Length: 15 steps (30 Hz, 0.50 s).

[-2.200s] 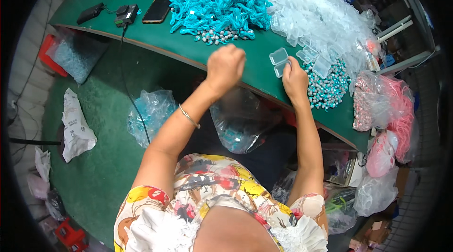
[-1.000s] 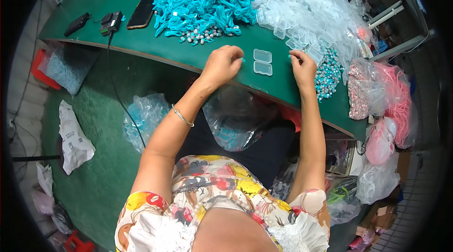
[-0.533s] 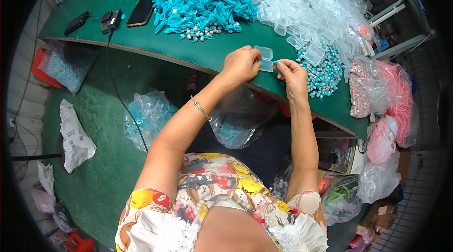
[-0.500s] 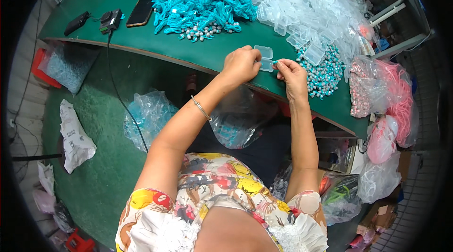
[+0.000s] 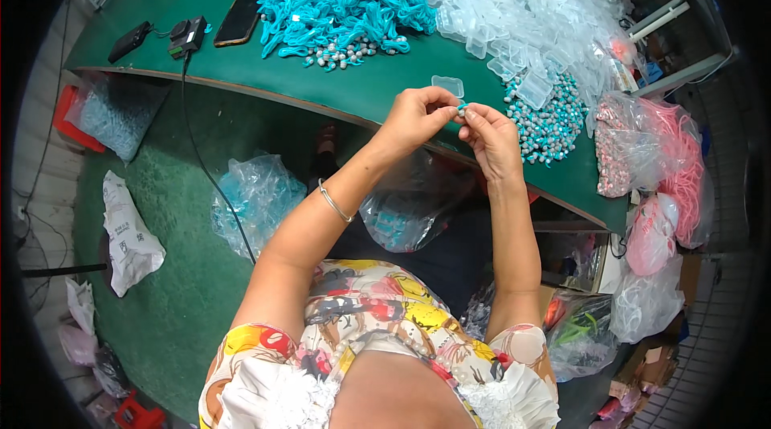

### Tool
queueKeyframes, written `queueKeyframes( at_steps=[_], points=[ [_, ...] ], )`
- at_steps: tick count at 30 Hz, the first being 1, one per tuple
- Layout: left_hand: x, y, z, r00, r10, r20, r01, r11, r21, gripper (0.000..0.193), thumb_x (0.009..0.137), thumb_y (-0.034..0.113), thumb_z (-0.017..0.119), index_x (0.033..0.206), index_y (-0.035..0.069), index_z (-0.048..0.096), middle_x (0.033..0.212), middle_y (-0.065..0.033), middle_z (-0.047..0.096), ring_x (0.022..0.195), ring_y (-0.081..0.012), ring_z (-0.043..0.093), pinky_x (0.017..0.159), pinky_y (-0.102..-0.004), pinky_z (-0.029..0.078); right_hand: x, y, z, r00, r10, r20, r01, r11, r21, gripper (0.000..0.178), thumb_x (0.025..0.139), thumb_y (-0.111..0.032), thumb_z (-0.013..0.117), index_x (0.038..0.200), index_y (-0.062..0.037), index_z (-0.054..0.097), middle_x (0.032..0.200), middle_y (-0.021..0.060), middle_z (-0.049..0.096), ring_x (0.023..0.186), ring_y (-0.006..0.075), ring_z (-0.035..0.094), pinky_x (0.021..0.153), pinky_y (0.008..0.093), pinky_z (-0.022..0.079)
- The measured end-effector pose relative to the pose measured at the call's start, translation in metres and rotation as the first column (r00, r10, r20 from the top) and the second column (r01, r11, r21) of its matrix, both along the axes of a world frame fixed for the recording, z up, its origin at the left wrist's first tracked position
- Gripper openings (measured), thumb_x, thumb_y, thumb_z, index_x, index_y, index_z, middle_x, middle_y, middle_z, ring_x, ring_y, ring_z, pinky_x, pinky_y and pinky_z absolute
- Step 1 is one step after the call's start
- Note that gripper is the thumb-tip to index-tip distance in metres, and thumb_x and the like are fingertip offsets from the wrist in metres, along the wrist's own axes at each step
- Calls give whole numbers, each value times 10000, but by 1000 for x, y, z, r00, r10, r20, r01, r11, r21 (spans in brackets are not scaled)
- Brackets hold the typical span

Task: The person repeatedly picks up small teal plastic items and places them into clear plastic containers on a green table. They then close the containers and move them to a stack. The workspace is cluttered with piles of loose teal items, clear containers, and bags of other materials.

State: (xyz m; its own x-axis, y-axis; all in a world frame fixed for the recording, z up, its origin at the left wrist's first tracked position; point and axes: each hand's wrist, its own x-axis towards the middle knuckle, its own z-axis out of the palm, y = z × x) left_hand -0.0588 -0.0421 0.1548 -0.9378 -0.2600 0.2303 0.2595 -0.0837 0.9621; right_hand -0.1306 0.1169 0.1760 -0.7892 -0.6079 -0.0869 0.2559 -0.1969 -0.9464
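My left hand (image 5: pixel 419 117) and my right hand (image 5: pixel 495 140) meet over the table's near edge, fingertips pinched together. Between them is a small teal-and-grey beaded piece (image 5: pixel 462 110), mostly covered by the fingers. Just beyond the fingertips lies a small clear plastic box (image 5: pixel 447 86); one half shows and the rest is hidden behind my hands. To the right of my right hand is a pile of teal and silver-grey beaded pieces (image 5: pixel 554 126), with a clear box lying on it.
A heap of teal cord bundles (image 5: pixel 345 0) lies on the green table (image 5: pixel 241 72). Many clear boxes (image 5: pixel 514 4) cover its far right. A phone (image 5: pixel 238 20) and a small black device (image 5: pixel 187 37) with a cable are at left. Bags of pink cord (image 5: pixel 679 172) stand at right.
My left hand has left the clear box and come right to meet my right hand. Both now pinch the small beaded piece, which was in my right fingertips before.
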Motion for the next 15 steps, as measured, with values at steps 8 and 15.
queueKeyframes(
  at_steps=[8, 15],
  points=[
    [13, 3, 7, 994, -51, 97, 30, 977, 212, 162, 904, 145, 669, 986, 6, 683, 784, 29, 612, 647, -32, 481, 562, -199, 371, 11, -5, 0, 954, -19, -299, 23, 1000, 12, 168, 896, -17, 672, 1058, 29, 672, 960, 56, 700, 796, 84, 642, 695, 212, 524],
    [18, 4, 6, 984, -136, 120, 80, 920, 384, 120, 870, 114, 683, 940, 18, 670, 755, 21, 600, 610, -45, 473, 541, -195, 358, 25, -6, -2, 858, -91, -506, 162, 982, 98, 161, 885, 1, 671, 1045, 19, 688, 943, 39, 703, 813, 90, 640, 737, 226, 507]
  ],
)
